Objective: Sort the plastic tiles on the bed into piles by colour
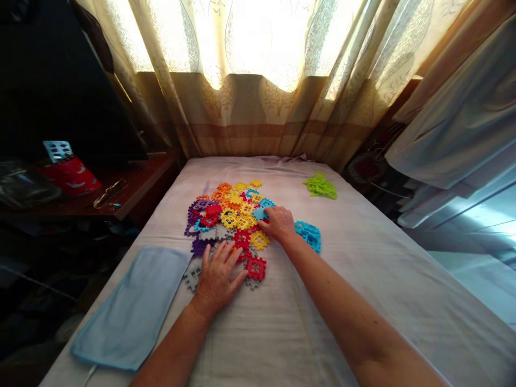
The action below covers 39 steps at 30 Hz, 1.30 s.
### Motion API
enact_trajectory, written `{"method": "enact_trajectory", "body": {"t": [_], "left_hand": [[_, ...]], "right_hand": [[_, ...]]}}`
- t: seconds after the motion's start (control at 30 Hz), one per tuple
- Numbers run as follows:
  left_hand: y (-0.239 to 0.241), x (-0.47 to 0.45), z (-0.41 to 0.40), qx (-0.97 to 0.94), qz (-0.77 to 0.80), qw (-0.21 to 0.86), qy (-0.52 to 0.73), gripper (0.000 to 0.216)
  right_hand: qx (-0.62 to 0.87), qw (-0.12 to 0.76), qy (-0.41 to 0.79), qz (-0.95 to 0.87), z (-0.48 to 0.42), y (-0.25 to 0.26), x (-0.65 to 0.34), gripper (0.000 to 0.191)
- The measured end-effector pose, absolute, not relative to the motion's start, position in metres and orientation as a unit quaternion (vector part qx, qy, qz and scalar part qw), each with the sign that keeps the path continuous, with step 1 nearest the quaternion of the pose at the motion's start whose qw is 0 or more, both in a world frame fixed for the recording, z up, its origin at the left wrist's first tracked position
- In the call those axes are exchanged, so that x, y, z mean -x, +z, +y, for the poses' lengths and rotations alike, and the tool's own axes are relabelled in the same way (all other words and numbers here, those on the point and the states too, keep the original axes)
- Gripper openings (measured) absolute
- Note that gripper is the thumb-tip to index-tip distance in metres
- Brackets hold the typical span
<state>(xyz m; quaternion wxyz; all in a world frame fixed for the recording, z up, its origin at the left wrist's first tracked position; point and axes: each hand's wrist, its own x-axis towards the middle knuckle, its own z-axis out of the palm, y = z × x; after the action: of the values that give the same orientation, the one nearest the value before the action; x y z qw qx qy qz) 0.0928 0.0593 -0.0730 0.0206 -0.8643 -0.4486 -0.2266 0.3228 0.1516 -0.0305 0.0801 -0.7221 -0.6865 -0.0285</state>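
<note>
A mixed heap of plastic interlocking building tiles in yellow, orange, red, purple, grey and blue lies on the sheet. At the heap's right edge, my right hand [280,222] pinches a light blue tile [260,213]. My left hand [220,277] rests with fingers spread on the near side, touching grey and red tiles. Close to its thumb is a red window tile [255,268], and a grey tile [193,278] lies to its left. A separate group of blue tiles [308,235] sits right of my right hand, partly behind the forearm. Farther back is a pile of lime green tiles [320,185].
A folded light blue cloth pad [133,309] with a cord lies at the left on the white sheet [258,344]. Left of the bed stands a brown desk [133,188] with a red pouch [72,176] and a dark screen [60,91]. Curtains [250,115] hang behind.
</note>
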Motion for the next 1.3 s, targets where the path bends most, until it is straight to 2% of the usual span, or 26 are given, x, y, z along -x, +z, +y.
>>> {"method": "enact_trajectory", "body": {"t": [0.2,0.37,0.53,0.67,0.87,0.97,1.13,1.3], "left_hand": [[-0.073,-0.092,0.06,0.867,-0.444,0.016,-0.227,0.046],[-0.073,-0.091,0.059,0.869,-0.442,0.016,-0.223,0.046],[-0.073,-0.091,0.059,0.868,-0.445,0.014,-0.219,0.046],[-0.074,-0.091,0.06,0.866,-0.447,0.014,-0.222,0.046],[-0.075,-0.091,0.06,0.869,-0.443,0.02,-0.22,0.046],[-0.075,-0.091,0.06,0.869,-0.443,0.019,-0.22,0.045],[-0.072,-0.091,0.059,0.869,-0.446,0.01,-0.217,0.043],[-0.071,-0.091,0.059,0.869,-0.445,0.005,-0.216,0.043]], "right_hand": [[0.733,0.101,-0.023,-0.673,0.152,-0.027,-0.32,0.039],[0.79,0.143,-0.011,-0.596,0.136,-0.017,-0.365,0.042],[0.858,0.107,0.054,-0.5,0.111,-0.016,-0.424,0.041],[0.857,0.063,0.079,-0.505,0.102,-0.014,-0.44,0.04],[0.789,0.099,0.014,-0.606,0.125,-0.006,-0.396,0.04],[0.747,0.082,0.019,-0.659,0.145,-0.009,-0.363,0.041],[0.758,0.036,0.031,-0.65,0.167,-0.019,-0.336,0.047],[0.77,0.076,0.055,-0.632,0.166,-0.019,-0.343,0.051]]}}
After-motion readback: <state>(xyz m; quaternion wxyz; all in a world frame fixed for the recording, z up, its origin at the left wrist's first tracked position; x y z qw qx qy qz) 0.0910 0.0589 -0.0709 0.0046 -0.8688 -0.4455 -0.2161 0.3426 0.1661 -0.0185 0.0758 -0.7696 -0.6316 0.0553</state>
